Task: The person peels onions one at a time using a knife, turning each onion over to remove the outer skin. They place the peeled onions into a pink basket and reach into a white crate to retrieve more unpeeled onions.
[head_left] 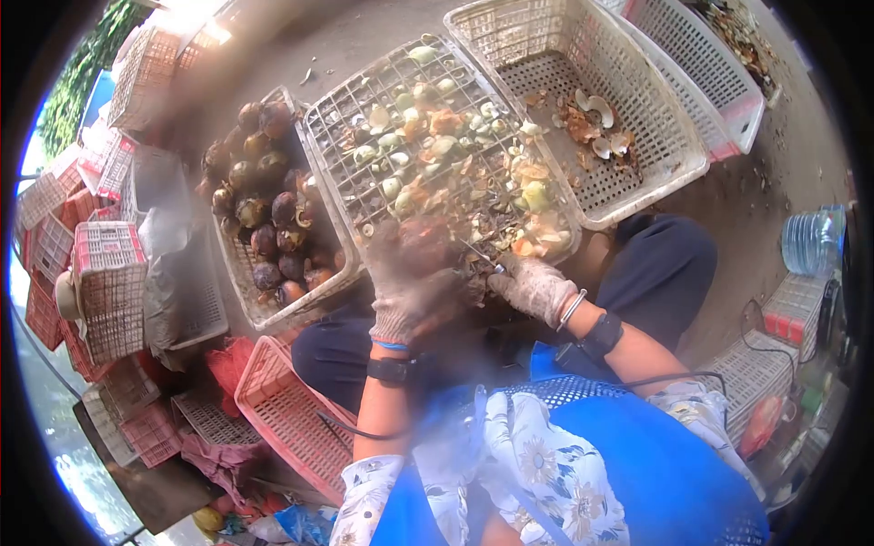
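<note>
Your gloved right hand [535,289], at centre, grips a small knife [498,267]; your blurred left hand [414,296] seems closed around a reddish-brown bulb [423,244], left of the blade. Above them, pale trimmings [442,146] cover a plastic grid [326,164]. Dark bulbs [283,210] fill the upper-left crate [260,318]; peelings [583,126] lie in the upper-right crate [660,146].
</note>
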A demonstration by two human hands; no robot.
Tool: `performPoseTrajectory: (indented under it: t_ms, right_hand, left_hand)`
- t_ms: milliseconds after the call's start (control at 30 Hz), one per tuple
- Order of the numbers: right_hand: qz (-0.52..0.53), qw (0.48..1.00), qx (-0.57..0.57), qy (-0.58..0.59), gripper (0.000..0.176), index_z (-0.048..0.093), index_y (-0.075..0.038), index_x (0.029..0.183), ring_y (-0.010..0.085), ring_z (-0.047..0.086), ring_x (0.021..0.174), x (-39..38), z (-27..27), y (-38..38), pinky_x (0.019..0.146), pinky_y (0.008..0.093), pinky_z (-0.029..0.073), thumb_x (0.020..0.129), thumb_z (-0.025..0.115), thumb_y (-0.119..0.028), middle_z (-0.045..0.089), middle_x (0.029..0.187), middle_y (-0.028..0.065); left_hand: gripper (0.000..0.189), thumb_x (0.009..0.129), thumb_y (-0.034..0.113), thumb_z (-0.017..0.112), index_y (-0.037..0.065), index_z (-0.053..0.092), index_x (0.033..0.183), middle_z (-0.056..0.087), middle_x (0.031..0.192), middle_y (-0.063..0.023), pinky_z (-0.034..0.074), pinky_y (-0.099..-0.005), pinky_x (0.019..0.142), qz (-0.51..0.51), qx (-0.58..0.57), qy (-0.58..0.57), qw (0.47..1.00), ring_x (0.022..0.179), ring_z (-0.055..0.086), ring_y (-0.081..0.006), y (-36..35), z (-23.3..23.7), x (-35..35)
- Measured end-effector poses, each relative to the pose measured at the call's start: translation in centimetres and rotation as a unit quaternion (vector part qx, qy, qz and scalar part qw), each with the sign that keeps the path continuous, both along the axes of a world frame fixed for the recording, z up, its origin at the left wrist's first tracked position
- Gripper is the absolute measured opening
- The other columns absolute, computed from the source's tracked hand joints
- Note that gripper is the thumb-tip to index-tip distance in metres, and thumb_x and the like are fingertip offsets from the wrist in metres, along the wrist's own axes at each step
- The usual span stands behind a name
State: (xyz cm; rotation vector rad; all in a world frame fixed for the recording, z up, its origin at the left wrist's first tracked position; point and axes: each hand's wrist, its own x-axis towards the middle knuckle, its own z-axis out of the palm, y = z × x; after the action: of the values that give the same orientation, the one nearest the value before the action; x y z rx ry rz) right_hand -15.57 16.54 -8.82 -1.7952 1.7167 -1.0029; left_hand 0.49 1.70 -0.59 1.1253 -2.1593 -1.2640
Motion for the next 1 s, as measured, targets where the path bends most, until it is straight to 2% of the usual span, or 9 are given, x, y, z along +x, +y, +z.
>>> performPoseTrajectory:
  t_ms: [67,233,500,733,800,833,867,900,1000]
  right_hand:
    - [-0.182,0.943,0.265,-0.083,0.035,0.060,-0.003,0.113,0.0446,0.062,0.093,-0.1,4.7,-0.2,0.082,0.0489,0.050,0.091,0.059,-0.029,0.066,0.092,0.0255]
    - [-0.116,0.969,0.128,-0.175,0.031,0.060,-0.002,0.108,0.0439,0.063,0.091,0.1,6.7,-0.8,0.078,0.0495,0.051,0.091,0.058,-0.028,0.066,0.096,0.0252]
    - [-0.111,0.963,0.213,-0.120,0.031,0.059,0.000,0.105,0.0442,0.063,0.088,0.4,7.8,-0.4,0.076,0.0506,0.051,0.092,0.057,-0.027,0.065,0.090,0.0262]
    - [-0.048,0.986,0.154,0.035,0.020,0.062,-0.002,0.095,0.0391,0.065,0.078,0.2,5.2,0.2,0.069,0.0485,0.051,0.086,0.060,-0.020,0.064,0.077,0.0187]
    - [-0.025,0.984,0.167,0.062,0.017,0.063,-0.003,0.091,0.0370,0.066,0.077,-1.5,6.0,-0.2,0.068,0.0467,0.052,0.083,0.062,-0.018,0.063,0.075,0.0166]
    - [0.154,0.945,0.126,0.261,0.020,0.063,-0.004,0.097,0.0338,0.065,0.083,-2.7,6.7,-0.7,0.070,0.0433,0.053,0.087,0.058,-0.020,0.061,0.087,0.0167]
    - [0.320,0.835,0.075,0.441,0.024,0.063,-0.004,0.104,0.0306,0.064,0.089,-3.9,7.0,-1.2,0.072,0.0398,0.053,0.091,0.053,-0.021,0.060,0.099,0.0167]
    - [0.226,0.955,0.178,0.070,0.022,0.060,-0.006,0.103,0.0273,0.064,0.086,-5.0,7.3,-1.6,0.070,0.0383,0.052,0.088,0.055,-0.021,0.061,0.093,0.0132]
    - [0.210,0.920,0.322,0.079,0.023,0.056,-0.006,0.102,0.0279,0.064,0.083,-4.9,8.8,-2.9,0.069,0.0389,0.052,0.084,0.058,-0.020,0.061,0.086,0.0126]
  left_hand:
    - [0.092,0.057,0.011,0.090,0.006,0.040,0.134,0.053,0.125,-0.0133,0.047,-0.0379,0.099,0.016,0.049,0.036,0.998,0.113,0.056,-0.0266,0.1,-0.1,0.0]
    - [0.091,0.060,0.013,0.089,0.004,0.040,0.136,0.051,0.129,-0.0146,0.043,-0.0380,0.103,0.054,0.105,0.076,0.990,0.119,0.053,-0.0272,0.6,-1.3,0.2]
    - [0.092,0.057,0.023,0.092,0.002,0.043,0.133,0.054,0.126,-0.0158,0.042,-0.0411,0.102,0.063,-0.038,-0.026,0.997,0.115,0.054,-0.0296,1.3,-1.5,-1.2]
    - [0.093,0.055,0.026,0.093,0.001,0.044,0.130,0.054,0.119,-0.0156,0.042,-0.0423,0.100,0.050,-0.118,-0.050,0.991,0.112,0.053,-0.0311,1.7,-1.5,-2.1]
    - [0.093,0.055,0.029,0.093,0.002,0.044,0.130,0.053,0.118,-0.0177,0.041,-0.0440,0.099,-0.008,-0.236,-0.061,0.970,0.112,0.051,-0.0343,1.7,-1.5,-2.5]
    - [0.093,0.055,0.032,0.092,0.003,0.045,0.130,0.051,0.121,-0.0206,0.041,-0.0465,0.098,-0.029,-0.252,-0.122,0.959,0.114,0.050,-0.0380,2.0,-0.5,-3.3]
    - [0.093,0.055,0.032,0.092,0.003,0.045,0.130,0.051,0.121,-0.0206,0.041,-0.0465,0.098,-0.029,-0.253,-0.119,0.960,0.114,0.050,-0.0380,2.1,-0.5,-3.4]
    - [0.092,0.055,0.033,0.091,0.003,0.045,0.129,0.051,0.121,-0.0212,0.041,-0.0473,0.098,-0.025,-0.277,-0.114,0.954,0.114,0.050,-0.0390,2.2,-0.7,-3.3]
    - [0.090,0.056,0.036,0.089,0.003,0.046,0.128,0.051,0.122,-0.0217,0.041,-0.0485,0.098,-0.023,-0.288,-0.107,0.951,0.114,0.050,-0.0399,1.9,-1.1,-3.1]
